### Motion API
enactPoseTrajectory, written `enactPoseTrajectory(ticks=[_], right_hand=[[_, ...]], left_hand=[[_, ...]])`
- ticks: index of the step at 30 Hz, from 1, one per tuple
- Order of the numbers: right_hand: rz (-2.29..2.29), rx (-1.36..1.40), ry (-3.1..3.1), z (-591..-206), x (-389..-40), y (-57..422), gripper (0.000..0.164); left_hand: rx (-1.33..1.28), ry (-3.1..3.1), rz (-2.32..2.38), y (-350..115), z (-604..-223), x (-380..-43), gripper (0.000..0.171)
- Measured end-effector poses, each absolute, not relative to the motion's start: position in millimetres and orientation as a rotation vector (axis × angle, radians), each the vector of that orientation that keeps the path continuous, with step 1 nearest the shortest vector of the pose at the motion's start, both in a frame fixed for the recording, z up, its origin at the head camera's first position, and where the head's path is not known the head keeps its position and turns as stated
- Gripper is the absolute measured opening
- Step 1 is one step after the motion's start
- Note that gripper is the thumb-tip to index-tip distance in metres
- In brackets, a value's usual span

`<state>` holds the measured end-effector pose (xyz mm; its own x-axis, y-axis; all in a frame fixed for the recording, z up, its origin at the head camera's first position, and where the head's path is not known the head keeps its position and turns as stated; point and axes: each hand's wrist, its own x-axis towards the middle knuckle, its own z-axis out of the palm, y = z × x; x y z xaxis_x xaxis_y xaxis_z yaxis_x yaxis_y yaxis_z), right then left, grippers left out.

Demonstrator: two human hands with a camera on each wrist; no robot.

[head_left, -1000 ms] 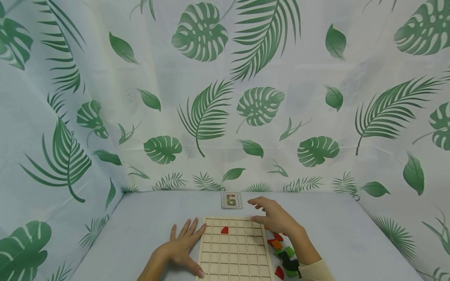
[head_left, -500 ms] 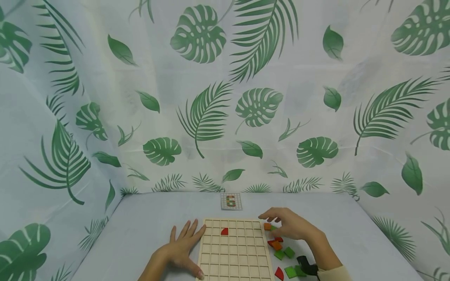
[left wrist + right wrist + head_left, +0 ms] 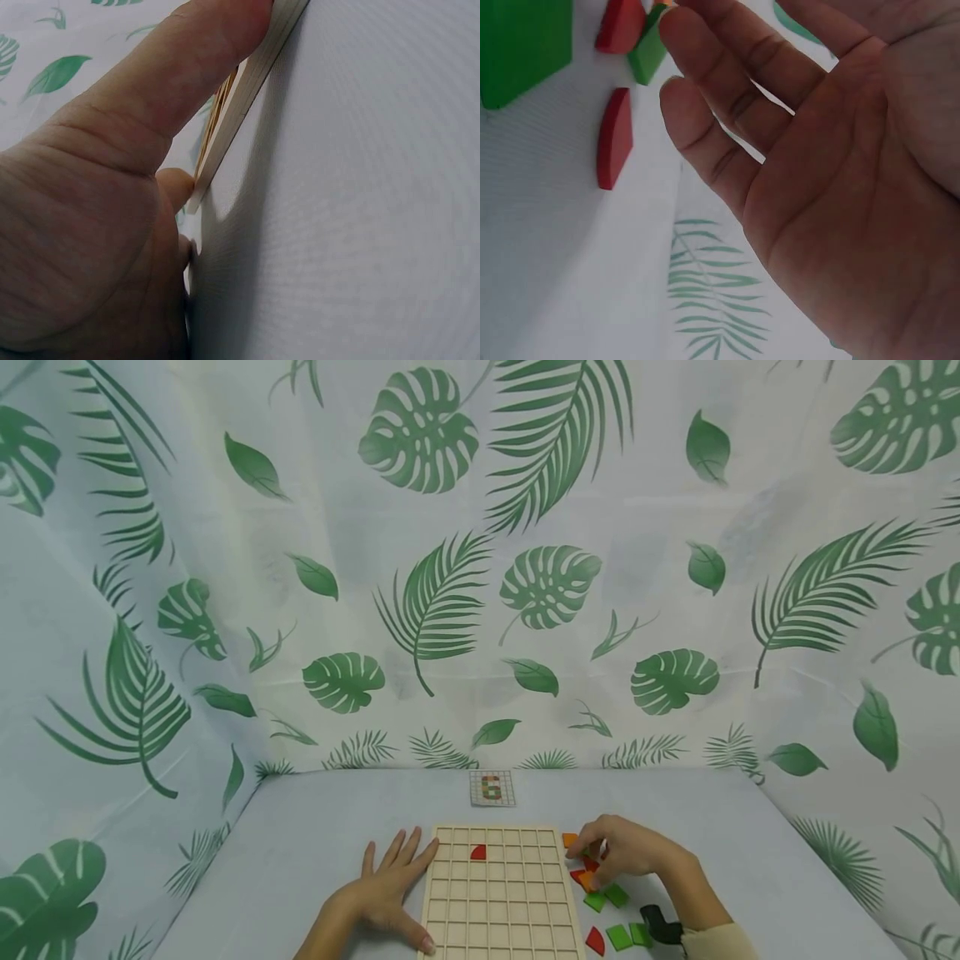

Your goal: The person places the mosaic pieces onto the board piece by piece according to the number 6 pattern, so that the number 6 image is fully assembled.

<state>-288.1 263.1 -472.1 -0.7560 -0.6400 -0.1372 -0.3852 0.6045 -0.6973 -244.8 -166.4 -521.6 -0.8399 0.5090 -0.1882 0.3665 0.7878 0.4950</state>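
Observation:
A pale wooden grid board [image 3: 498,893] lies on the table, with one red quarter-circle tile [image 3: 480,853] in a cell near its far left. My left hand [image 3: 382,893] is spread flat at the board's left side, thumb and index fingertip on its edge. In the left wrist view the thumb presses against the board's side [image 3: 244,101]. My right hand [image 3: 633,850] reaches over the loose tiles at the board's right, fingers bent, thumb tip at an orange tile [image 3: 587,882]. A gap shows between thumb and index finger. Its palm partly hides red and green tiles.
Beyond the board lies a small card [image 3: 492,788] printed with a coloured 6 on a grid. Several green tiles [image 3: 619,937] and a red quarter-circle tile [image 3: 595,941] lie by the board's near right side. A leaf-patterned curtain [image 3: 450,610] encloses the table.
My right hand has come from above the board's far right corner to the tiles beside it, and its thumb has lowered to the orange tile. My left hand stays in place.

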Motion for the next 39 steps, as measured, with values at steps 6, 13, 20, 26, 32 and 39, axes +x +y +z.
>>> enactPoseTrajectory(ticks=[6, 13, 20, 26, 32, 39], right_hand=[[-0.928, -0.788, 2.470, -475.3, -287.2, 262.9, 0.036], [-0.897, -0.774, 2.465, -478.5, -287.8, 261.4, 0.030], [-0.881, -0.758, 2.441, -483.8, -289.1, 257.1, 0.029], [-0.914, -0.771, 2.418, -485.0, -288.7, 253.3, 0.027], [-0.941, -0.749, 2.424, -485.3, -286.5, 251.6, 0.022], [-0.952, -0.756, 2.439, -485.1, -287.6, 250.1, 0.021]], left_hand=[[0.672, 2.670, 0.633, -167.7, -522.9, -246.7, 0.141], [0.666, 2.671, 0.643, -166.2, -523.4, -244.9, 0.141], [0.660, 2.674, 0.633, -165.0, -522.0, -243.1, 0.140], [0.668, 2.667, 0.637, -165.0, -520.5, -243.3, 0.140], [0.672, 2.664, 0.636, -165.2, -519.7, -243.3, 0.139], [0.675, 2.666, 0.640, -165.6, -520.4, -243.7, 0.139]])
